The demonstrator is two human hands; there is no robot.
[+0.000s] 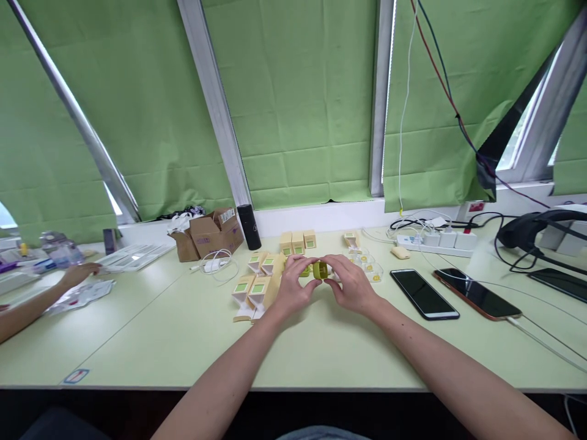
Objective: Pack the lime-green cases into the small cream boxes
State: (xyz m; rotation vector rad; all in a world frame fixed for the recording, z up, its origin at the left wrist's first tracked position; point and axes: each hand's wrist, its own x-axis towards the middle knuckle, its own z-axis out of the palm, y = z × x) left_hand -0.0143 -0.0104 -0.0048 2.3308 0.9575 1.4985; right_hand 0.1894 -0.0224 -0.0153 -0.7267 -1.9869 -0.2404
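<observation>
Between my two hands is a small olive-yellow hollow box [320,270], its open side facing me. My left hand [293,284] pinches its left side with thumb and fingers. On the opposite side, my right hand [353,284] grips it the same way. Left of my hands stand several cream cardboard boxes [243,286] with green squares on them and open white flaps. More small cream boxes [298,242] sit behind my hands. Just past my right hand lie clear plastic pieces [372,269] with yellow centres, partly hidden by the hand.
Two phones [424,294] [477,293] lie to the right, near a power strip [435,241] with cables. A headset [541,238] is at far right. Behind left are a brown carton [215,235], a black cylinder [249,227] and a white cable [222,266]. Another person's hand [80,273] is at far left.
</observation>
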